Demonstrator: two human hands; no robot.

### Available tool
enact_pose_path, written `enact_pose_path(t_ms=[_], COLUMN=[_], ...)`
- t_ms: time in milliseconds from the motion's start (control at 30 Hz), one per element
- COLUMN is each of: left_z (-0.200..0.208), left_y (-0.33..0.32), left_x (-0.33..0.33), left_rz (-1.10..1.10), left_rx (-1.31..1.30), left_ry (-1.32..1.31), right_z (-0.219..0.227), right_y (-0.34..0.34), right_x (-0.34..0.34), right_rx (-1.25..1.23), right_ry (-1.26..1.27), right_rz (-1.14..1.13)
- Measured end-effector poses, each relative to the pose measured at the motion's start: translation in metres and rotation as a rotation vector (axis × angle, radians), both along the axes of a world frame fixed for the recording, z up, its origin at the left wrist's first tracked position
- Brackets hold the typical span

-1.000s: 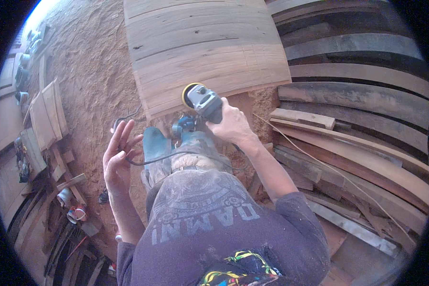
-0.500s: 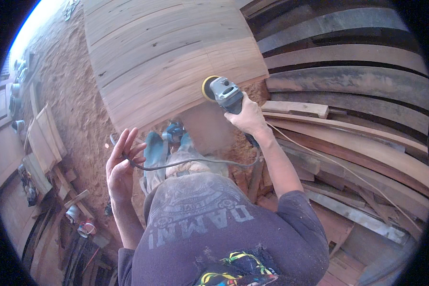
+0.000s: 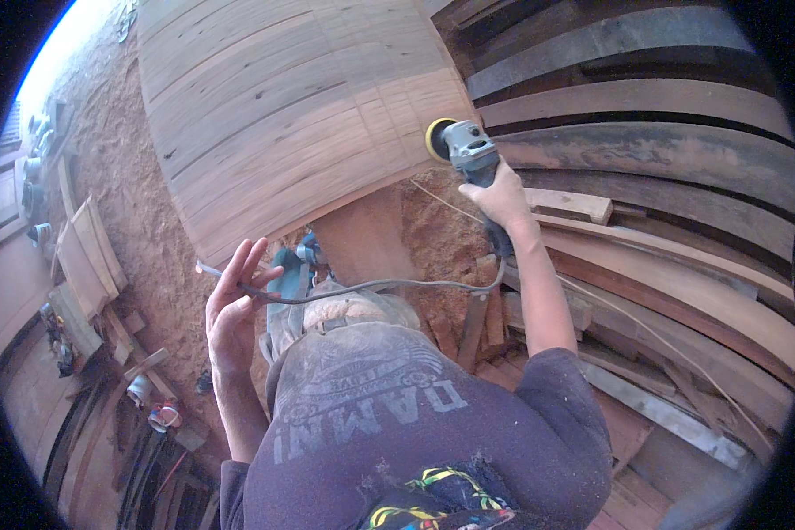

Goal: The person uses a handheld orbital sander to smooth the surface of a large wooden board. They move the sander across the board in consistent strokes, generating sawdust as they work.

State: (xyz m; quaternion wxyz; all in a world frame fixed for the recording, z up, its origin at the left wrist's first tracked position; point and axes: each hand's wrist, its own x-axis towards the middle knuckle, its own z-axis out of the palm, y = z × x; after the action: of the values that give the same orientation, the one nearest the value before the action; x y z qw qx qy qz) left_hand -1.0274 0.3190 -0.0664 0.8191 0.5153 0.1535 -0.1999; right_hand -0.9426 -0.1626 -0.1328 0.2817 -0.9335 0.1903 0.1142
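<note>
My right hand (image 3: 502, 199) is wrapped round the dark grip of an angle grinder (image 3: 473, 155). Its yellow-rimmed disc (image 3: 435, 140) is tilted over the near right corner of a wide panel of joined wooden boards (image 3: 274, 124); whether it touches the wood I cannot tell. From the grinder's rear, a grey power cord (image 3: 371, 285) loops across in front of my waist to my left hand (image 3: 231, 309). The cord passes between my left thumb and fingers, the fingers partly stretched, and its pale end sticks out beyond them.
Long planks (image 3: 645, 146) are stacked along the right side. A thin pale cable (image 3: 645, 327) trails over the timber there. Reddish sawdust or soil (image 3: 119, 168) covers the ground on the left, with board offcuts (image 3: 88, 252) and a red-and-white roll-like object (image 3: 164, 415).
My right hand has carried the grinder rightward and slightly farther away, toward the panel's right edge. The cord stretches wider between my hands, and its pale end shows more clearly past my left fingers.
</note>
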Motion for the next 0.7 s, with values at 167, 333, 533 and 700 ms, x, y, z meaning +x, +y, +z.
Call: enact_pose_path(t_ms=[167,333,533,700], left_z=[0.000,0.010,0.001,0.012], left_y=[-0.003,0.052,0.168,0.278], left_x=[-0.003,-0.006,0.007,0.055], left_rz=[0.000,-0.019,-0.114,-0.280], left_rx=[-0.042,0.169,0.497,0.862], left_ry=[0.016,-0.154,-0.245,-0.427], right_z=[-0.007,-0.012,-0.005,0.008], right_y=[-0.049,-0.025,0.062,0.163], right_x=[0.016,-0.015,-0.038,-0.045], right_rx=[0.120,0.544,0.750,0.820], right_ry=[0.010,-0.149,-0.245,-0.330], right_rz=[-0.058,-0.419,-0.659,-0.746])
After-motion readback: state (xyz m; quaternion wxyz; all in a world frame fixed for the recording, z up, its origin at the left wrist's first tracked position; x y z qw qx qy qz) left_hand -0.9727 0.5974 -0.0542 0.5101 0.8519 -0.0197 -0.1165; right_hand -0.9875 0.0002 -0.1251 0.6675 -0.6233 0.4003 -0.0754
